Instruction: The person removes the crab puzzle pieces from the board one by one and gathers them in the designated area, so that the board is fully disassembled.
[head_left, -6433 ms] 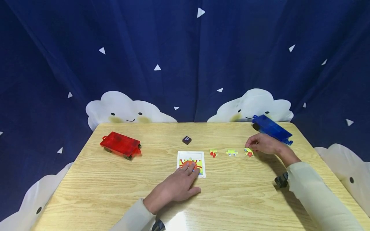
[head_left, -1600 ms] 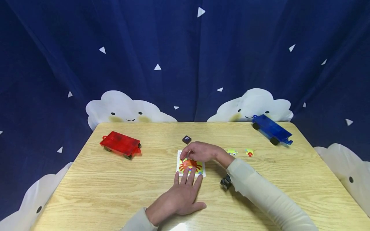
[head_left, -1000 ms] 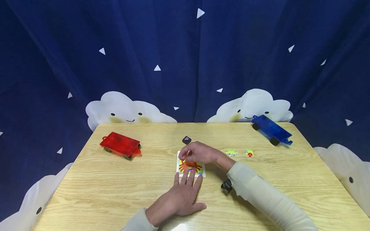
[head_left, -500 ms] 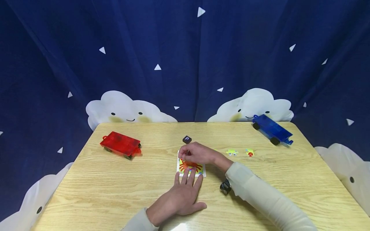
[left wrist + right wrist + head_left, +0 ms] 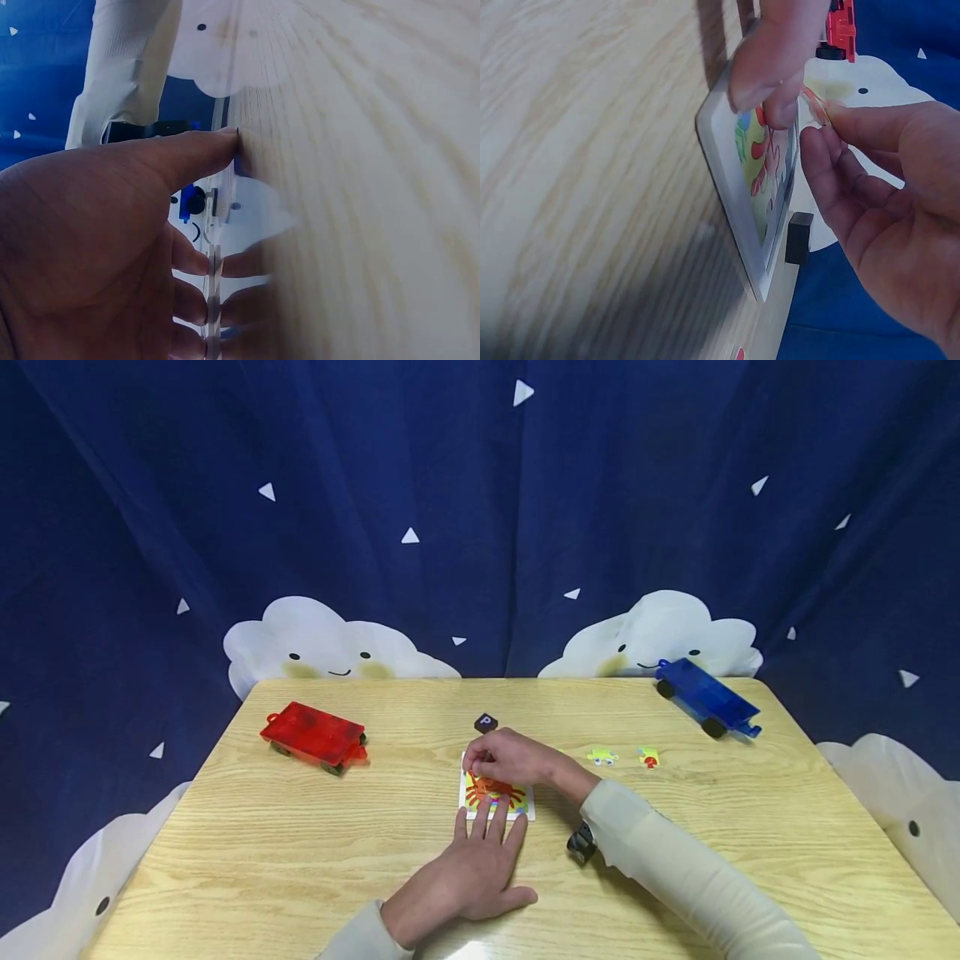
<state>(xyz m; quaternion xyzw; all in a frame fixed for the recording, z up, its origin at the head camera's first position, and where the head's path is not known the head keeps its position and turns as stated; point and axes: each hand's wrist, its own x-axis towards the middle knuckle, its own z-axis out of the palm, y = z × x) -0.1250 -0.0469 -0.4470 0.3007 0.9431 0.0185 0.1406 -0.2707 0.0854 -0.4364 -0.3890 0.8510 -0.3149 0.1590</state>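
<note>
A square crab jigsaw puzzle (image 5: 530,806) in a white frame lies mid-table. My left hand (image 5: 476,872) lies palm down in front, its spread fingertips resting on the puzzle's lower part. Over the upper left part is my right hand (image 5: 517,757). In the right wrist view, its thumb and index finger pinch a small reddish jigsaw piece (image 5: 819,106), tilted up from the puzzle. To the right lie a yellow piece with eyes (image 5: 602,757) and a yellow-and-red piece (image 5: 648,757). A third piece (image 5: 739,354) is mostly hidden by the right wrist in the head view.
Behind the puzzle lies a black block marked P (image 5: 486,722). A red toy wagon (image 5: 315,732) stands left, a blue toy wagon (image 5: 705,692) at the back right. A dark blue curtain with clouds hangs beyond the wooden table (image 5: 300,860).
Since the oldest frame, my right hand has gone from the rightmost loose piece to the puzzle. My left hand has slid back to its lower edge. Over the last second, both hands hardly move.
</note>
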